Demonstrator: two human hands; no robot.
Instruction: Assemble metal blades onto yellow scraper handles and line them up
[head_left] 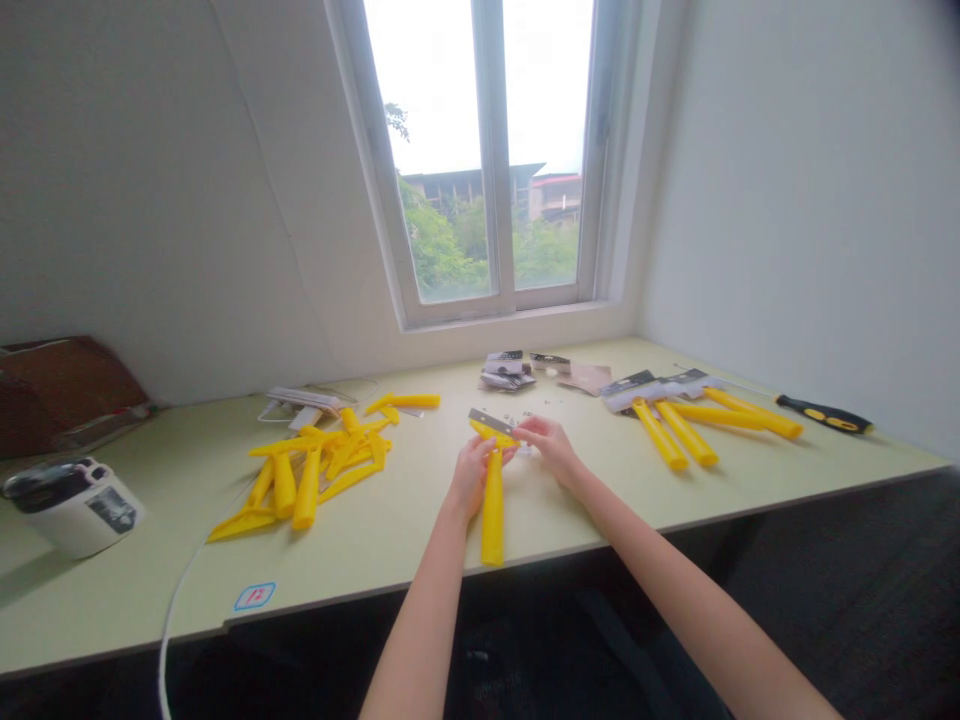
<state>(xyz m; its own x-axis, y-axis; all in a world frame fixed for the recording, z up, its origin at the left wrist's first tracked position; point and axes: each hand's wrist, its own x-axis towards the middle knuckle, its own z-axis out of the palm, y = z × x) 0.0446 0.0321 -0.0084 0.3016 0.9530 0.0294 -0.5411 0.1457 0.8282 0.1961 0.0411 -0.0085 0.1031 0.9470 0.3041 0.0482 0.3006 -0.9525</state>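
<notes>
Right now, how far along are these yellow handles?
Done, it seems: the yellow handles on the right, with metal blades at their ends. In hand: one yellow handle with a metal blade, held by the left hand, right hand at its head. Remaining: the loose yellow pieces on the left and stacked blades at the back.

Left hand (471, 478) curled, right hand (551, 448) angled inward, just beside it

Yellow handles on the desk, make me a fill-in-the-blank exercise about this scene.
The left hand and right hand meet on a yellow handle tipped with grey ____.
A heap of yellow plastic parts lies to the ____ of the hands.
The screwdriver on the desk has a black and ____ handle.
Answers: metal; left; yellow.
</notes>
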